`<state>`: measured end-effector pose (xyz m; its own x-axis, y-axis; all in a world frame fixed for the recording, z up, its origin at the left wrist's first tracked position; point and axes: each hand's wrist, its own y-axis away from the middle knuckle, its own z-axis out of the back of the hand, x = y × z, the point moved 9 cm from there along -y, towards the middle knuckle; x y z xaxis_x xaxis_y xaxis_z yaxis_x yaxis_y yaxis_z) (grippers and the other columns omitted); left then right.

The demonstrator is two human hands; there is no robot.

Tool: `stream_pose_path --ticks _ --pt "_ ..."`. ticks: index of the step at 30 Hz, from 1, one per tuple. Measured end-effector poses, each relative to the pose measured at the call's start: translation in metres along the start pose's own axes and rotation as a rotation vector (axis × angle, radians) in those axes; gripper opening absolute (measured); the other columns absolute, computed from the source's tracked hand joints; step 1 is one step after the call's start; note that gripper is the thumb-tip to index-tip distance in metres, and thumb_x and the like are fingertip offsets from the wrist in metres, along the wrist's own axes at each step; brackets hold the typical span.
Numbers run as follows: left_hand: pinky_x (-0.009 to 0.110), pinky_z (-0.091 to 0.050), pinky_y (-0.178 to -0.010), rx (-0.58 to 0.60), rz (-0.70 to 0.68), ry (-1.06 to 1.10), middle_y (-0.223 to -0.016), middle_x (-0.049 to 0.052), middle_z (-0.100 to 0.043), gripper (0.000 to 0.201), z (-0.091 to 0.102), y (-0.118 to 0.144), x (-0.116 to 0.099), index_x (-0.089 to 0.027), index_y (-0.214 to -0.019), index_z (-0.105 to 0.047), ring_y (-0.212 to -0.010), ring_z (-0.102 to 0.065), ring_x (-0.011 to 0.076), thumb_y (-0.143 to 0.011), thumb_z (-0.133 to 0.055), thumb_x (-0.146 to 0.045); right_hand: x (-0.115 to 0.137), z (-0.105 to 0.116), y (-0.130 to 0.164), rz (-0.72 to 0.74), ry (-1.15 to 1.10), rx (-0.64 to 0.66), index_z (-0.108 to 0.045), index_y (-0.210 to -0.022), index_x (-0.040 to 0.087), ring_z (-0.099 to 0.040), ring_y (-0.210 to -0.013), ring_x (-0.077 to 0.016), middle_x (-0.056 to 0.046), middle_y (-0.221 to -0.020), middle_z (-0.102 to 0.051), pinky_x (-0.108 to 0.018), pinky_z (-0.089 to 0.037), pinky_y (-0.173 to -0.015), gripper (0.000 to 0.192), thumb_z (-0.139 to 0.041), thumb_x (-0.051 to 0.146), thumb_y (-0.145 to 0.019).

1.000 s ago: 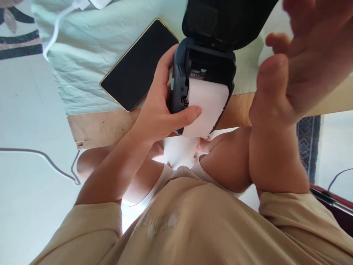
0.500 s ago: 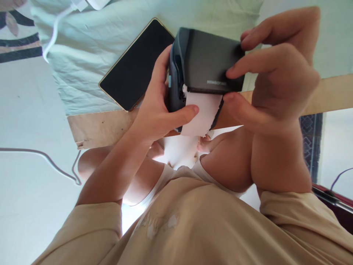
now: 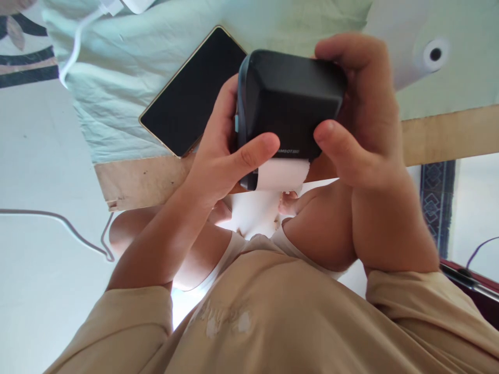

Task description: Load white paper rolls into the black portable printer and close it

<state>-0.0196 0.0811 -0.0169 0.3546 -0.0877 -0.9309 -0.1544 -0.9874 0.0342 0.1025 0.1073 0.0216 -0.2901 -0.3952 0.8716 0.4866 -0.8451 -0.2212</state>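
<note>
While the pale green wrinkled bed sheet (image 3: 128, 88) spreads across the far part of the scene over a bare wooden board edge (image 3: 140, 179), the person sits close in a beige cotton shirt (image 3: 273, 322), knees drawn up beneath the hands. On the sheet, just left of the hands, lies a black flat smartphone with a gold rim (image 3: 191, 91), screen dark, and a thin white cable (image 3: 78, 41) trails at the far left.

Both hands hold a small black plastic label printer (image 3: 290, 101) in the air above the board edge, its lid down over the body. The left hand (image 3: 220, 156) wraps the printer's left side, its grip closed on the casing with the thumb laid across the near front edge. The right hand (image 3: 362, 124) closes its grip on the right side, fingers curled over the far top and the thumb pressing the lid's near corner. A short strip of white paper roll (image 3: 283, 174) pokes out of the slot at the near edge, below the lid.

This looks like the lid-closing step, with the paper fed through. Judging by the thumbs, the next move calls for firm, even pressure on both front corners so the latch seats without pinching the strip askew.
</note>
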Motion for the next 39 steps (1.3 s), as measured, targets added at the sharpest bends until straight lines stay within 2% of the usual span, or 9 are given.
stream_pose_path --ticks 3,6,14,18,22,28,32,35,39 --pt "0.030 -0.051 -0.093 0.023 0.055 0.019 -0.117 0.003 -0.060 0.049 -0.001 0.001 0.001 -0.025 -0.118 -0.048 -0.110 -0.059 0.0185 -0.075 -0.067 -0.036 -0.005 -0.011 0.003 -0.064 -0.126 0.134 -0.027 -0.133 0.025 -0.048 -0.087 -0.0043 -0.003 -0.112 -0.048 -0.017 -0.050 -0.075 0.062 -0.048 0.051 -0.081" --pt "0.028 -0.053 -0.081 0.030 0.052 0.074 -0.116 0.004 -0.062 0.048 -0.003 0.001 0.000 -0.024 -0.120 -0.045 -0.101 -0.062 0.0176 -0.078 -0.064 -0.036 -0.005 -0.013 0.003 -0.048 -0.132 0.160 -0.024 -0.134 0.025 -0.044 -0.077 -0.0023 -0.002 -0.105 -0.048 -0.019 -0.048 -0.076 0.062 -0.048 0.050 -0.081" --pt "0.025 -0.054 -0.076 -0.037 0.065 0.115 -0.107 0.002 -0.064 0.041 -0.004 0.003 0.000 -0.025 -0.113 -0.051 -0.097 -0.066 0.0166 -0.076 -0.064 -0.035 0.003 -0.011 -0.001 0.067 -0.063 0.127 -0.027 -0.133 0.015 -0.045 -0.102 -0.0086 -0.008 -0.128 -0.040 -0.026 -0.043 -0.094 0.063 -0.049 0.042 -0.081" --pt "0.021 -0.049 -0.058 -0.060 0.104 0.153 -0.100 0.004 -0.064 0.044 -0.005 0.003 0.003 -0.023 -0.113 -0.050 -0.090 -0.068 0.0195 -0.073 -0.065 -0.033 0.002 -0.011 0.000 0.066 0.013 0.138 -0.025 -0.135 0.017 -0.045 -0.090 -0.0048 -0.007 -0.126 -0.042 -0.021 -0.044 -0.078 0.064 -0.048 0.044 -0.082" --pt "0.025 -0.054 -0.068 -0.113 0.056 0.194 -0.102 0.004 -0.065 0.033 -0.006 0.001 -0.001 -0.021 -0.108 -0.053 -0.101 -0.066 0.0220 -0.078 -0.059 -0.032 -0.002 -0.008 0.001 0.024 0.067 0.097 -0.025 -0.135 0.026 -0.049 -0.088 -0.0038 -0.002 -0.124 -0.044 -0.016 -0.042 -0.063 0.060 -0.045 0.050 -0.083" --pt "0.032 -0.055 -0.086 -0.215 0.146 0.300 -0.092 0.004 -0.068 0.036 -0.004 0.000 0.010 -0.020 -0.106 -0.059 -0.111 -0.061 0.0207 -0.092 -0.031 -0.038 0.008 0.002 0.003 0.068 0.137 -0.082 -0.039 -0.130 0.023 -0.048 -0.121 -0.0112 -0.002 -0.131 -0.044 -0.022 -0.050 -0.093 0.053 -0.046 0.045 -0.082" --pt "0.028 -0.052 -0.094 -0.175 0.094 0.313 -0.085 0.000 -0.067 0.031 -0.001 -0.001 0.004 -0.015 -0.092 -0.063 -0.097 -0.065 0.0141 -0.090 -0.034 -0.026 0.014 -0.003 0.001 0.156 0.109 -0.080 -0.036 -0.132 0.024 -0.041 -0.132 -0.0110 -0.002 -0.136 -0.039 -0.028 -0.039 -0.117 0.054 -0.046 0.044 -0.082" --pt "0.028 -0.050 -0.097 -0.119 0.073 0.345 -0.082 -0.001 -0.067 0.031 -0.001 -0.002 -0.001 -0.013 -0.095 -0.061 -0.090 -0.065 0.0114 -0.082 -0.032 -0.011 0.012 -0.005 0.000 0.154 0.154 -0.051 -0.035 -0.134 0.023 -0.039 -0.133 -0.0118 -0.003 -0.137 -0.037 -0.030 -0.035 -0.120 0.056 -0.045 0.043 -0.082" --pt "0.023 -0.051 -0.088 -0.108 0.088 0.360 -0.077 -0.001 -0.064 0.029 0.000 -0.002 -0.001 -0.012 -0.090 -0.060 -0.078 -0.063 0.0078 -0.081 -0.032 -0.009 0.012 -0.007 0.000 0.142 0.162 -0.023 -0.034 -0.135 0.024 -0.039 -0.133 -0.0128 -0.003 -0.138 -0.036 -0.030 -0.034 -0.121 0.057 -0.043 0.043 -0.082"
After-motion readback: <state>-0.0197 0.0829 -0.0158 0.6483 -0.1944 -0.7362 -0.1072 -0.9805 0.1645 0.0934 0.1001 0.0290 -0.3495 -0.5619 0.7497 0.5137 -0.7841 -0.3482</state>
